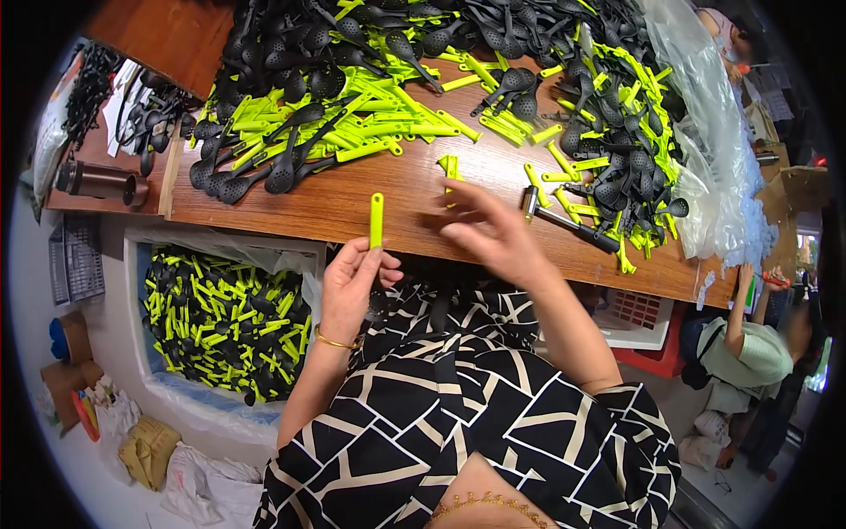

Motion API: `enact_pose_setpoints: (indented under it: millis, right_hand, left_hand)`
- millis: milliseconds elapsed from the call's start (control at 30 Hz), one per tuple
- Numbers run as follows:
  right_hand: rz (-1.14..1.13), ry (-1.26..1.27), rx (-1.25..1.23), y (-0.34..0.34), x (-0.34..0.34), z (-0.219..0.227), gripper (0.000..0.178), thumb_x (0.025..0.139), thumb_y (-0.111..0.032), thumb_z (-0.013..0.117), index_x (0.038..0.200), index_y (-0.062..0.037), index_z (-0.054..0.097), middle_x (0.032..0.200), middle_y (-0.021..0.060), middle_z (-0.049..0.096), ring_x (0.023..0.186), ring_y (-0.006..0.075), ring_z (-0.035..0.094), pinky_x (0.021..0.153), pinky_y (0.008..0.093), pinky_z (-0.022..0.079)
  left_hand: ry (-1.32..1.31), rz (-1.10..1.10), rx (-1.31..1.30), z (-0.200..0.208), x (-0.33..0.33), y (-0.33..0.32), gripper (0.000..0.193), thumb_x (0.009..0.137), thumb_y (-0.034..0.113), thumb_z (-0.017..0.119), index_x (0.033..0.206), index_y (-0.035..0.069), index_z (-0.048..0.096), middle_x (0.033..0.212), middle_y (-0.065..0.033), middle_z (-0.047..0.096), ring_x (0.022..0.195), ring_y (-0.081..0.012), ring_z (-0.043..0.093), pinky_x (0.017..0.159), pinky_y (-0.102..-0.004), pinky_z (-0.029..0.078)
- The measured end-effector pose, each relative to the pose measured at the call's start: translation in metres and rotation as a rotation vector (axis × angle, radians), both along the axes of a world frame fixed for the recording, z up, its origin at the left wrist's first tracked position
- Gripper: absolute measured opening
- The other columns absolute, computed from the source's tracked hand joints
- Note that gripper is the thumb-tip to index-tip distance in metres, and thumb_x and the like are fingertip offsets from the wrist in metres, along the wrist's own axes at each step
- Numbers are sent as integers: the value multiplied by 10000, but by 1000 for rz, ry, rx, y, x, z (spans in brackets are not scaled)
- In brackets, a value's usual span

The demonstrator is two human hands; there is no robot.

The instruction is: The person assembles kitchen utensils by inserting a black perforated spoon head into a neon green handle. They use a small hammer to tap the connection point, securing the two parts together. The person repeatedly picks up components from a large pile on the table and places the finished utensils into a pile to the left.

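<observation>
My left hand is closed on a lime-green utensil handle, which stands upright above my thumb with its hanging hole at the top. Below the fingers something dark merges with my patterned clothing, so I cannot tell whether a black utensil head is joined to it. To the right, my right hand hovers over the table's front edge, fingers apart and nothing visible in them. Just beyond its fingertips lies another lime-green piece. A hammer with a metal head and black grip rests on the wood right of that hand.
Loose green handles and black slotted spoons heap up on the wooden table. More utensils pile at the right beside plastic sheeting. A lined bin of utensils stands lower left. Another person is at far right.
</observation>
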State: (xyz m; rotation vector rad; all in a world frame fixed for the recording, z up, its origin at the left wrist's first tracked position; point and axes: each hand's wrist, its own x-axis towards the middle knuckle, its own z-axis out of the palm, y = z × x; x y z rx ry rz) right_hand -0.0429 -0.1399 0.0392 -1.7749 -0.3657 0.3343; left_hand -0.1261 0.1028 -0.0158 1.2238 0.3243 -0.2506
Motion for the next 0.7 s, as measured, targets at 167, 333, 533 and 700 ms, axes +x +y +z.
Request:
enact_pose_setpoints:
  millis: [167, 333, 533, 700]
  right_hand:
    - [-292, -409, -425, -98, -2, -2, 233, 955, -75, 753, 1186, -45, 763, 1061, 111, 766, 916, 211, 729, 835, 342, 571]
    - [-289, -530, -511, -93, 2, 0, 170, 906, -41, 772, 1077, -46, 770, 1006, 112, 757, 936, 276, 697, 845, 383, 542]
    - [-123, -630, -576, -8, 45, -15, 210, 882, -206, 814, 1025, -70, 742, 925, 106, 725, 899, 323, 691, 787, 434, 540]
    - [-138, -415, -696, 8, 57, -23, 358, 909, -229, 812, 1216, -77, 708, 1023, 131, 735, 930, 329, 700, 781, 424, 558]
  left_hand:
    - [145, 37, -111, 0, -20, 20, 280, 1089, 201, 618, 1278, -2, 656, 973, -87, 737, 844, -153, 713, 763, -268, 567]
    - [-79, 160, 451, -57, -46, 76, 212, 1070, 132, 613, 1197, -19, 691, 966, -83, 772, 842, -139, 717, 797, -281, 571]
    - [304, 49, 1466, -186, -122, 202, 281, 954, 238, 708, 1160, 53, 755, 1015, -214, 759, 950, -391, 745, 854, -440, 584]
    - [479, -89, 1379, -216, -132, 202, 471, 947, 235, 736, 1383, 76, 657, 1296, -227, 716, 1171, -382, 707, 1028, -447, 545]
